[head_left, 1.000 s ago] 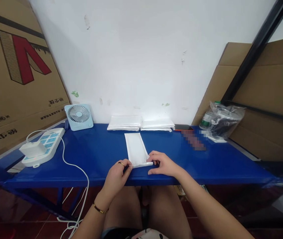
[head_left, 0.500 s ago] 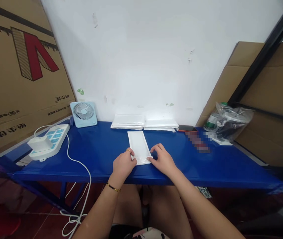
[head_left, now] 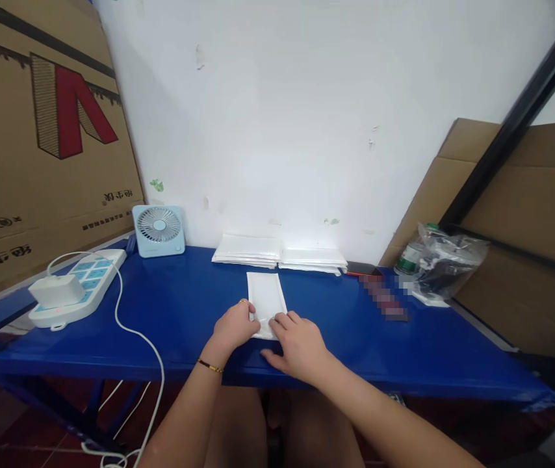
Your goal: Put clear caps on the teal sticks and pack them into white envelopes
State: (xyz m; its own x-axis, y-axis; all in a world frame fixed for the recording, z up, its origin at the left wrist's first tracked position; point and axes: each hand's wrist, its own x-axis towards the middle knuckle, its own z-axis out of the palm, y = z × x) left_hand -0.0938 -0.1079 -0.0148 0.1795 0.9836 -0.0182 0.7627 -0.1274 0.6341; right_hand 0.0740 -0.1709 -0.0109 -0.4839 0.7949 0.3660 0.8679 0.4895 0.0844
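A flat white packet (head_left: 265, 294), which looks wrapped in clear film, lies lengthwise on the blue table in front of me. My left hand (head_left: 236, 326) is closed at its near left corner, thumb and fingers pinching the edge. Over the near right corner, my right hand (head_left: 301, 344) rests its fingers flat on the film, the thumb held apart near the table's front edge. Behind the packet, two stacks of similar white packets lie side by side against the wall: a left stack (head_left: 247, 249) and a right stack (head_left: 312, 259).
At the left stand a light blue fan (head_left: 160, 231) and a white power strip (head_left: 95, 279), its cable (head_left: 134, 333) hanging over the front edge. A phone (head_left: 362, 268) lies right of the stacks. Farther right is a clear plastic bag (head_left: 453, 260) beside a can (head_left: 409, 258). Cardboard (head_left: 63, 182) borders the left side.
My right hand has gone from pinching the packet's near right corner to laying its fingers across the near end, thumb spread. My left hand stays at the left corner. The view has shifted slightly.
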